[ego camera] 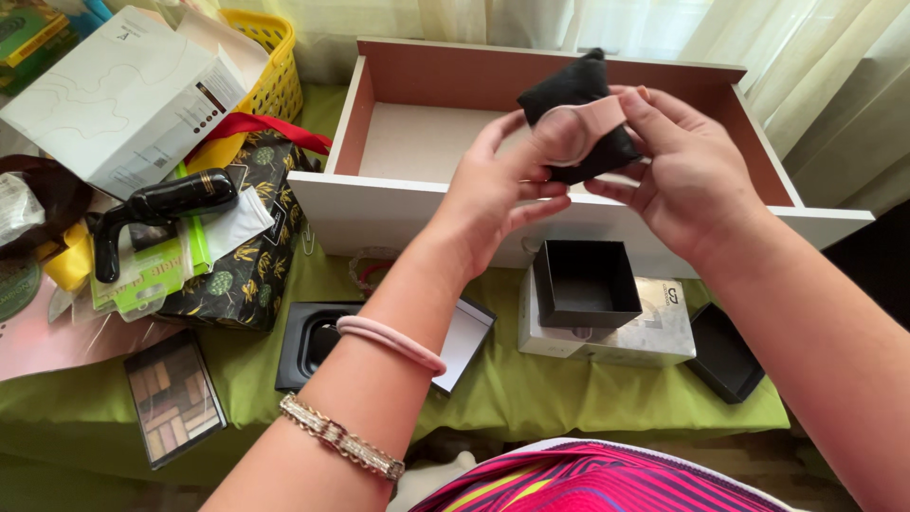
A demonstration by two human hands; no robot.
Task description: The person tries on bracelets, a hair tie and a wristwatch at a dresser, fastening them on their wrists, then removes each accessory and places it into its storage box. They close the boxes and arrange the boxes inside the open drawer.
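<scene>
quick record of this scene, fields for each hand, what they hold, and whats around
left hand: grips the black cushion and the pink strap wrapped around it
right hand: pinches the strap's other side, fingers on the cushion
left wrist: pink band, beaded bracelet
behind hands: open white drawer
below hands: open black box on a grey box, on green cloth
left side: yellow basket, black massager, white carton
</scene>
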